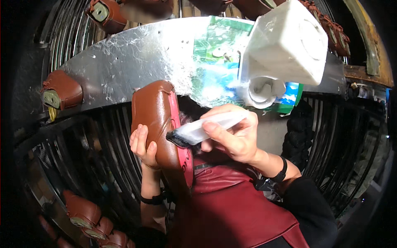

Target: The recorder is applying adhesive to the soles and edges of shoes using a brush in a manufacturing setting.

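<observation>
the shoe [153,120] is gripped along its brown side by the left hand [144,146], and the brush [206,130] is pinched between thumb and fingers of the right hand [235,138]. the shoe is held up on end in front of the apron [244,202], its pink underside [187,165] turned to the right; whether its upper end is rested on the bench [115,62] cannot be told. the brush's dark bristles [180,139] are laid across the line where brown meets pink, partway along the shoe. the work on this one is judged to be under way: the underside is left uncovered by any sole, and how much of it has been brushed cannot be made out. beyond the shoe, the bench is seen strewn with pale strands, and a green and blue sheet [223,78] is spread there under a white jug [285,45], its mouth turned toward the worker. another brown shoe [68,93] is found at the bench's left end, and more are seen on the rack [74,41] behind and in a stack [84,208] at lower left; whether those have been brushed is not shown.
</observation>
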Action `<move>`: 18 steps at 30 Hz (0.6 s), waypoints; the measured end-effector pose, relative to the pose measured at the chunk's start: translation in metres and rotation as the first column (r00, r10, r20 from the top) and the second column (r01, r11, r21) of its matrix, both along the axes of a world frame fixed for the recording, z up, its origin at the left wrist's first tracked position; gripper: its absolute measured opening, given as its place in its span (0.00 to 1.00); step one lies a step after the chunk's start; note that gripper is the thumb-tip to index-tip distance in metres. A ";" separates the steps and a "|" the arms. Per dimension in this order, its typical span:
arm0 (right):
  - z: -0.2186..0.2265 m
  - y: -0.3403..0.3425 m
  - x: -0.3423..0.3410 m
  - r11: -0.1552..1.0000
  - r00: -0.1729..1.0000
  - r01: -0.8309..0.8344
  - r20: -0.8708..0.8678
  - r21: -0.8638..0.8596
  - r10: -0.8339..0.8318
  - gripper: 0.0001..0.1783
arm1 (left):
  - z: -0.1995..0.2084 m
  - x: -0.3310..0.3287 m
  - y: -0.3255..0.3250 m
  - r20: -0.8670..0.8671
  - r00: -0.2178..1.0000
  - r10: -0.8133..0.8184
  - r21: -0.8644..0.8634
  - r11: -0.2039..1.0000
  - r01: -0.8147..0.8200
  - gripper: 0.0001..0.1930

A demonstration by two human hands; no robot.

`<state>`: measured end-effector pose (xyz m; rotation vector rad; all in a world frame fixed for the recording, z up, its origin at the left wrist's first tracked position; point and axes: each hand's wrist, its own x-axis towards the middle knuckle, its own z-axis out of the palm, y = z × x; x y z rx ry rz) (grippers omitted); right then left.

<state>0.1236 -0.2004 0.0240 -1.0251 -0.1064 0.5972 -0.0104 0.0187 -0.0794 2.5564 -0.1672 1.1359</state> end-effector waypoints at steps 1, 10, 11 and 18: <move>0.003 0.007 0.002 0.999 0.999 0.035 0.001 -0.014 -0.035 0.05 | 0.000 -0.002 0.001 -0.009 1.000 -0.007 0.020 1.000 0.007 0.17; -0.023 0.054 0.078 0.986 0.990 0.075 0.130 -0.151 -0.055 0.10 | 0.006 0.003 0.000 -0.007 1.000 -0.025 0.021 0.999 0.025 0.14; -0.019 0.047 0.071 0.986 0.990 0.071 0.131 -0.153 -0.051 0.10 | 0.008 0.004 0.001 -0.005 0.999 -0.039 0.016 0.999 0.039 0.15; 0.012 -0.022 -0.005 0.985 0.705 -0.156 0.689 -0.079 0.167 0.09 | 0.020 0.008 -0.001 -0.015 1.000 -0.026 0.013 1.000 0.026 0.17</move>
